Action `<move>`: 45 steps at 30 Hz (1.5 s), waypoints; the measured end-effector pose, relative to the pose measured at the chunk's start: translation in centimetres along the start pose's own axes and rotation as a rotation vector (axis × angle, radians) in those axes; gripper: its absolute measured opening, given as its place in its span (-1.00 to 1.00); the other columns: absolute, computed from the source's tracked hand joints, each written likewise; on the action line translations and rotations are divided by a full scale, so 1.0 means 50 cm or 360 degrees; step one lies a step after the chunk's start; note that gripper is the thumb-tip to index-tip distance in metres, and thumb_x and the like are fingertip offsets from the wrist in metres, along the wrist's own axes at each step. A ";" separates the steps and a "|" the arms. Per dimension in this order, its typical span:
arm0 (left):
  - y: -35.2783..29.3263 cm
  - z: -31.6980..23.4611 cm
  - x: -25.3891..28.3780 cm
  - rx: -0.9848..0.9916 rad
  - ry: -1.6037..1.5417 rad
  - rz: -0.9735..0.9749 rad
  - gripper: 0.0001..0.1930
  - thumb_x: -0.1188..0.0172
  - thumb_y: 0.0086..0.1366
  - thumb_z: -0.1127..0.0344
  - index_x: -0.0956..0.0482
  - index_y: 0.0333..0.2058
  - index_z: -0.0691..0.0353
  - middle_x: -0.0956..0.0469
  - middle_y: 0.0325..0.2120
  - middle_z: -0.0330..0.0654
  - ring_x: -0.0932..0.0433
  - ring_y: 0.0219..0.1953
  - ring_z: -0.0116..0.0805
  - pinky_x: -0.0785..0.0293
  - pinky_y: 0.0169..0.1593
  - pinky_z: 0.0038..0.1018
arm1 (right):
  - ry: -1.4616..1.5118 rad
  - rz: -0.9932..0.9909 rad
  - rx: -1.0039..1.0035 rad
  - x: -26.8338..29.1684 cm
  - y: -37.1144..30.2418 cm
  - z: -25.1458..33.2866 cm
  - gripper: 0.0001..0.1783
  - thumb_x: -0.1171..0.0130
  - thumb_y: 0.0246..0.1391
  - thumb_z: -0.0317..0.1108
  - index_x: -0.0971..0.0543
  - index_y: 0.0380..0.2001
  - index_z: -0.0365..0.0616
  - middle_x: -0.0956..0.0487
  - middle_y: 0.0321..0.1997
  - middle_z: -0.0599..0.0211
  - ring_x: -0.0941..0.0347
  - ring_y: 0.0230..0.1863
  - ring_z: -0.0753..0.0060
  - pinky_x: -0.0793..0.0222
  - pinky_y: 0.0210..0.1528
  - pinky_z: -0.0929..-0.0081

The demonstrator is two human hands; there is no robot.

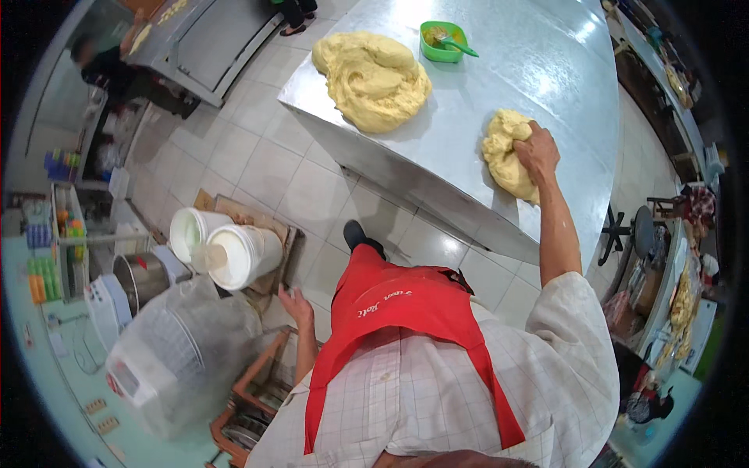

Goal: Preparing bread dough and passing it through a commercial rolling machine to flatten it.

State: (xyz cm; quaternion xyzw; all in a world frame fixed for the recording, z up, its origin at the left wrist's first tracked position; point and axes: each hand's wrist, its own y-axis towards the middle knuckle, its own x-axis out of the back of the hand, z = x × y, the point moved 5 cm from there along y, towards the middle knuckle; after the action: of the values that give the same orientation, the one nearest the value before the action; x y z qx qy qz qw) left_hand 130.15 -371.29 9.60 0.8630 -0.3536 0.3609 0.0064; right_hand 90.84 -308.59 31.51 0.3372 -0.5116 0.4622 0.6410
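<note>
Standing side by side on the left are two round plastic buckets (264, 253), smooth and white, on a brown base (250, 213). Next along comes the left hand (296, 306), grip spread and holding nothing, just beside the buckets. Moving right, one large, soft, pale-yellow dough mass (370, 82) sprawls near the edge of the shiny metal desk (468, 101), folded and dimpled on top. One red cloth apron (402, 292) sits below it. Then one square-ish green plastic tub (441, 56) with rounded corners, and one green-handled utensil (462, 47) leaning in it. Farther right, one smaller dough lump (503, 160), lumpy and creased, lies on the desk; the right hand (538, 152) clenches its right side, grip curled into the dough, fingertips hidden. That's two pieces of dough in all.
</note>
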 end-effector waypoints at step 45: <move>0.631 -1.279 -0.869 -0.0127 0.0746 0.3654 0.05 -0.51 0.00 0.33 -0.13 0.43 0.44 -0.50 0.23 0.06 -0.50 0.27 -0.09 -0.40 0.35 -0.23 | 0.3967 0.0127 -0.0865 -0.381 0.010 0.610 -0.25 -0.36 0.21 -0.13 -0.36 0.38 -0.17 -0.51 0.35 0.12 -0.43 0.35 0.11 -0.29 0.47 0.06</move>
State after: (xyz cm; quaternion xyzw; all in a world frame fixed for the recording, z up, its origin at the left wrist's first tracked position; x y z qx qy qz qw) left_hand 49.96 -351.60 21.93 -0.0510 -0.9261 0.2938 -0.2311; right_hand 78.96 -340.76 20.65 -0.4800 0.3462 0.3644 0.7190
